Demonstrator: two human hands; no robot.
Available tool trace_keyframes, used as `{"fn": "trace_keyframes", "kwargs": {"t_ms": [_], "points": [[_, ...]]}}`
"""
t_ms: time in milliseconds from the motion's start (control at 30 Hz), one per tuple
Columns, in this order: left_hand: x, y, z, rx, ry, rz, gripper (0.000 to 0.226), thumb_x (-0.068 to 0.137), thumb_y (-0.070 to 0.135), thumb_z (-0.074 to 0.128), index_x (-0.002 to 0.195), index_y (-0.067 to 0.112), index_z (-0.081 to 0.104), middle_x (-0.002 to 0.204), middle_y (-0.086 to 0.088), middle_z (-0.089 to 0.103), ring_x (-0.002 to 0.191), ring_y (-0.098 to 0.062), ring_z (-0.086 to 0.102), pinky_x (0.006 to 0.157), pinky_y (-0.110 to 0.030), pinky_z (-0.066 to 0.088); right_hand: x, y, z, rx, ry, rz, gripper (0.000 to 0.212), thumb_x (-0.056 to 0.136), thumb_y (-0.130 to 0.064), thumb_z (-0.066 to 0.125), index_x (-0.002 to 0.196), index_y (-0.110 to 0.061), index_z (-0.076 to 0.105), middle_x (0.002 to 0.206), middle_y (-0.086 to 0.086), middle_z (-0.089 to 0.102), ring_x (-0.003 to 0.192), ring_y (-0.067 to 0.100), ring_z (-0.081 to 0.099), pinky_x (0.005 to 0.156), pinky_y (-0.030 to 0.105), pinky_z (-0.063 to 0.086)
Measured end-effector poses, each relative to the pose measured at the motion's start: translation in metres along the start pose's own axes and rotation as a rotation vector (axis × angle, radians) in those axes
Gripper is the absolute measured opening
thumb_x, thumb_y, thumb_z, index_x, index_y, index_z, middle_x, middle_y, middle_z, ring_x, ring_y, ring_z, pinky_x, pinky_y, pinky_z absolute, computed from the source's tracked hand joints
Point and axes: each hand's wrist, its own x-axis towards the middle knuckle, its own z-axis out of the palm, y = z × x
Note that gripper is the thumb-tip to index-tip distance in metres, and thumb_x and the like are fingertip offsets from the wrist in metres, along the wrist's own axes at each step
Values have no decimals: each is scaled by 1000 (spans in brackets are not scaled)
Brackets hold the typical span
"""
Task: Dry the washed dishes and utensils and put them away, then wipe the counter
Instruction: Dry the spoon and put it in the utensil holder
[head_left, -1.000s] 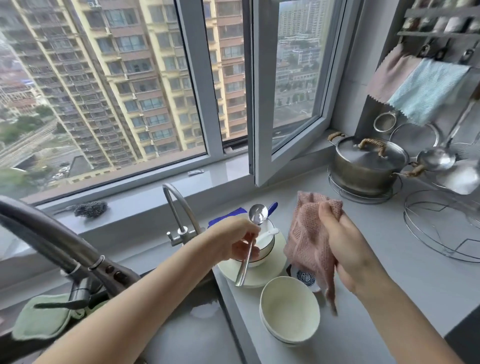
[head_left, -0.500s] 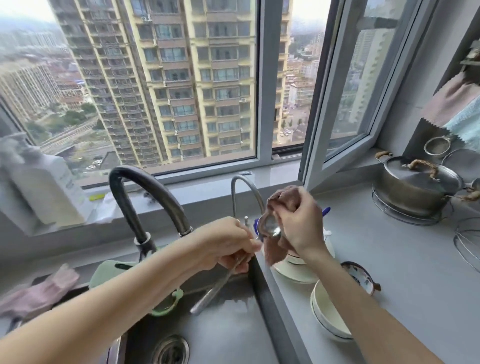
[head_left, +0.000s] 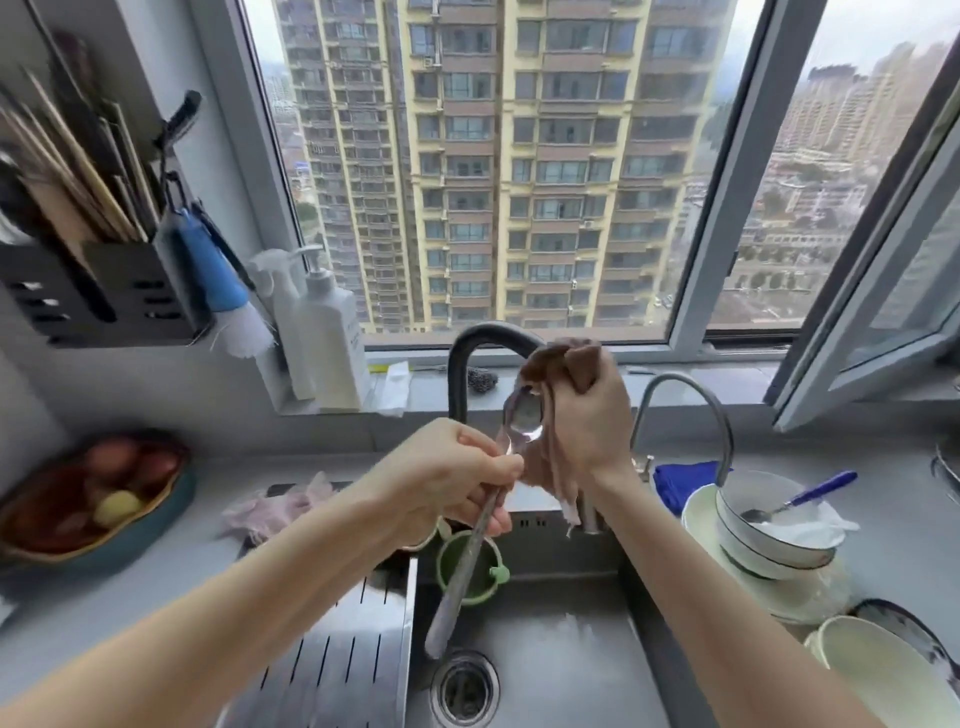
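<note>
Both hands have drifted from the right edge of the sink (head_left: 545, 649) to above its middle. The left hand (head_left: 447, 483) curls round the handle of the spoon (head_left: 524, 415), forearm angled up, the bowl end raised. The right hand (head_left: 587, 421), wrist bent, clutches the brown cloth (head_left: 550, 473) against the spoon's bowl. Stacked bowls (head_left: 769, 540) sit on the counter right of the sink.

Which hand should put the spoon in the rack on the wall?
Left. The left hand grips the spoon, and the rack hangs on that side. The right hand is full of cloth.
</note>
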Motion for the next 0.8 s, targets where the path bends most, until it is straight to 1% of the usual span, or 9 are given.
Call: {"fn": "trace_keyframes", "kwargs": {"t_ms": [67, 100, 233, 300, 400, 500, 600, 700, 800], "points": [[-8, -8, -25, -56, 90, 23, 20, 89, 12, 62, 82, -6, 62, 62, -15, 59, 51, -21, 64, 48, -24, 53, 10, -8, 14, 198, 84, 186, 9, 96, -15, 53, 101, -8, 58, 84, 2, 63, 74, 12, 62, 63, 21, 55], [-10, -13, -38, -64, 151, 52, 21, 89, 15, 62, 81, -5, 63, 63, -16, 62, 53, -23, 66, 51, -26, 54, 8, -10, 22, 317, 52, 272, 12, 97, -17, 52, 103, -9, 59, 87, 4, 65, 80, 16, 63, 65, 23, 55], [-10, -29, -72, 125, 331, 166, 24, 88, 17, 65, 70, 2, 68, 65, -15, 69, 59, -25, 69, 58, -33, 58, -23, -23, 77, 498, -396, 461, 23, 96, -16, 53, 117, -7, 56, 96, 12, 68, 87, 23, 66, 77, 33, 56], [-9, -36, -83, 198, 368, 169, 25, 85, 5, 58, 62, 3, 68, 64, -18, 69, 57, -29, 69, 58, -39, 59, -35, -32, 107, 473, -487, 437, 23, 91, -3, 58, 114, -4, 57, 101, 19, 67, 91, 29, 67, 79, 37, 56], [-19, -43, -106, 256, 346, 129, 27, 84, 4, 54, 59, 3, 66, 61, -19, 67, 54, -29, 67, 56, -37, 59, -41, -41, 141, 417, -452, 384, 17, 85, 12, 57, 90, -4, 60, 79, 14, 67, 73, 23, 67, 66, 33, 56], [-41, -37, -150, 324, 415, 121, 38, 90, 33, 59, 65, 7, 66, 62, -9, 69, 49, -13, 63, 52, -24, 53, -43, -45, 160, 334, -500, 316, 16, 84, 12, 59, 84, -5, 61, 66, 6, 65, 61, 17, 63, 55, 31, 52], [-44, -32, -196, 614, 620, 260, 38, 88, 53, 51, 82, 18, 64, 75, 3, 66, 69, -10, 60, 67, -27, 46, -47, -55, 180, 255, -598, 256, 19, 82, 11, 62, 82, -8, 65, 70, 4, 68, 65, 13, 65, 59, 24, 53], [-37, -35, -221, 606, 633, 409, 19, 89, 28, 60, 85, 12, 70, 75, -4, 67, 70, -15, 58, 65, -26, 43, -52, -71, 208, 93, -684, 99, 15, 79, 7, 65, 81, -8, 66, 75, 6, 68, 72, 13, 64, 68, 32, 55], [-30, -49, -248, 619, 794, 441, 20, 85, 16, 61, 74, 3, 71, 70, -15, 67, 73, -31, 61, 67, -40, 49, -56, -83, 236, 3, -714, 9, 14, 77, 4, 67, 83, -9, 66, 77, 4, 69, 71, 9, 64, 68, 30, 56]]}}
